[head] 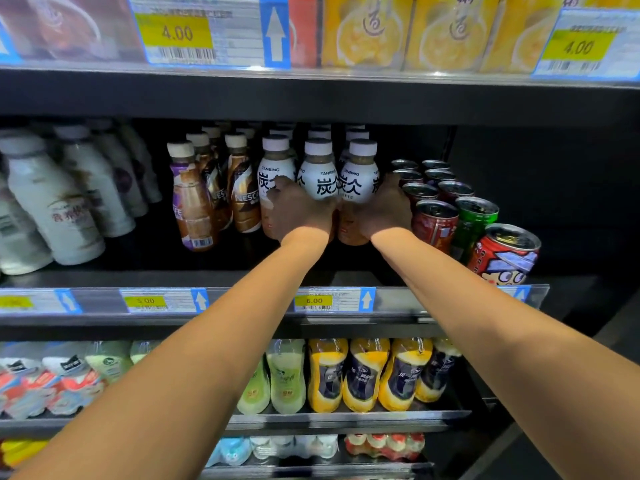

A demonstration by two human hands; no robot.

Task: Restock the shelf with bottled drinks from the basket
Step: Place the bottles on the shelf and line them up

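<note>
Three white-capped latte bottles with black lettering stand at the front of the middle shelf (242,275): the left bottle (275,168), the middle bottle (318,174) and the right bottle (358,174). More of the same stand in rows behind them. My left hand (298,211) grips the lower body of the left bottle. My right hand (384,209) wraps around the lower body of the right bottle. The middle bottle sits between both hands. The basket is out of view.
Brown coffee bottles (194,202) stand just left of the lattes, white milk bottles (52,202) further left. Red and green cans (474,220) crowd the right side. Price tags (313,301) line the shelf edge. Yellow and green bottles (363,372) fill the shelf below, cartons (367,29) the one above.
</note>
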